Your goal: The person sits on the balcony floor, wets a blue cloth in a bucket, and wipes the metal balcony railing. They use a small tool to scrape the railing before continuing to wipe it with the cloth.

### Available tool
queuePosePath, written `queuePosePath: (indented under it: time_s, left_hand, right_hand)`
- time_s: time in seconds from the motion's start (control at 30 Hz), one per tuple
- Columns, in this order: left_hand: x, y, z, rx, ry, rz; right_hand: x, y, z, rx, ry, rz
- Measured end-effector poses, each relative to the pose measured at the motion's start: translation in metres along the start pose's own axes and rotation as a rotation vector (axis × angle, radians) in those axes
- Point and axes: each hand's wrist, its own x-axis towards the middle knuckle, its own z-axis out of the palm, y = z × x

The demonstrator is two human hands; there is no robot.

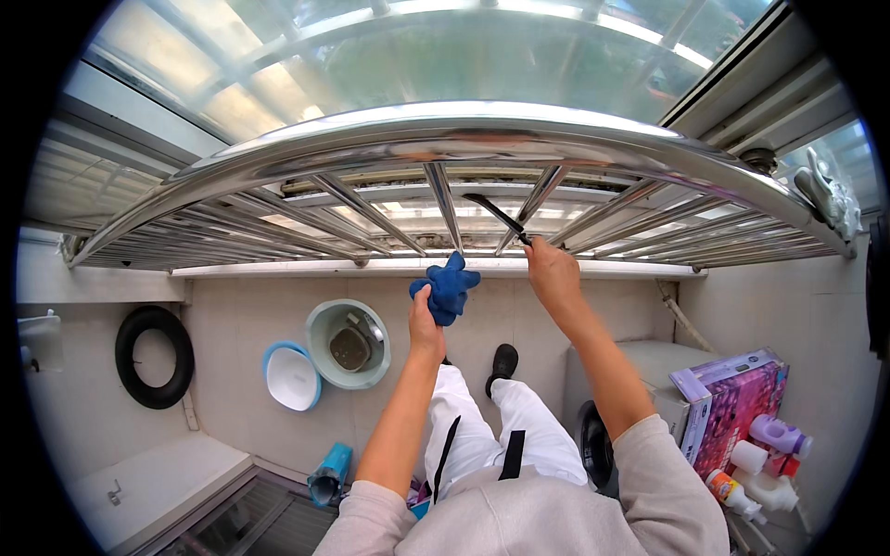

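My left hand (425, 332) grips a bunched blue cloth (450, 288) just below the foot of the metal railing. Between the fingers of my right hand (555, 274) is the end of a slim black tool (497, 214), perhaps a narrow brush. It slants up and left among the upright bars (439, 205), its far tip between two of them. Whether the tip touches anything is unclear. Above both hands curves the railing's shiny top rail (487, 142). Behind the bars, the window track (584, 182) shows dark grime.
A washing machine (619, 351) stands at right, with a purple-pink box (730, 403) and several bottles (775, 434). Left are a pale green tub (313, 347), a white basin (292, 379), a black tyre (128, 358) and a blue container (337, 464). White gloves (827, 191) hang at the rail's right end.
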Motion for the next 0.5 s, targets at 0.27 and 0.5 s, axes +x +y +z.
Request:
queuePosePath:
  time_s: [0.27,0.5]
  left_hand:
    - [-0.005,0.011,-0.014,-0.015,0.027,-0.055]
    - [-0.009,0.018,-0.016,0.003,0.027,-0.050]
  right_hand:
    - [0.027,-0.033,0.023,0.030,-0.034,-0.019]
    - [0.011,-0.023,0.009,0.010,-0.031,0.082]
